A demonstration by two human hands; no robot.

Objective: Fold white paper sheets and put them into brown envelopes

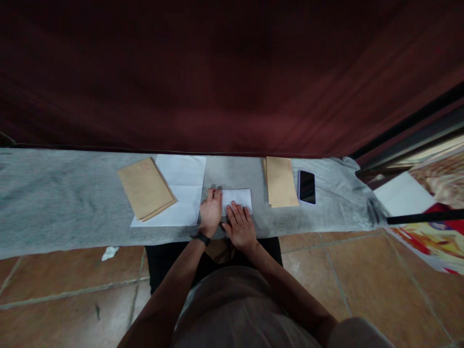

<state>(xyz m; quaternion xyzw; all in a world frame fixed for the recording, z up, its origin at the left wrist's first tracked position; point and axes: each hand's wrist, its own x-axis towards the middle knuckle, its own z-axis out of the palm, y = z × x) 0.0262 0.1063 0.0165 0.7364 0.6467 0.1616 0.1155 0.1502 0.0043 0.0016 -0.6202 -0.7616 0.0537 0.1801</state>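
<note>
The folded white paper (237, 195) lies on the cloth-covered tabletop (72, 198), partly under the right grip (242, 233), flat and slightly spread; the left grip (211, 211) touches the paper's left edge, whether pinching I cannot tell.

Two hands show, one left hand (210, 209) and one right hand (240, 229), with one black wristband (202, 238) between them. One folded white paper (237, 195) lies under the fingers. The tabletop (72, 198) also carries two piles of brown envelopes (145, 189), each at least two thick, exact number unclear, one phone (307, 187) and at least one larger white sheet (183, 205).
</note>
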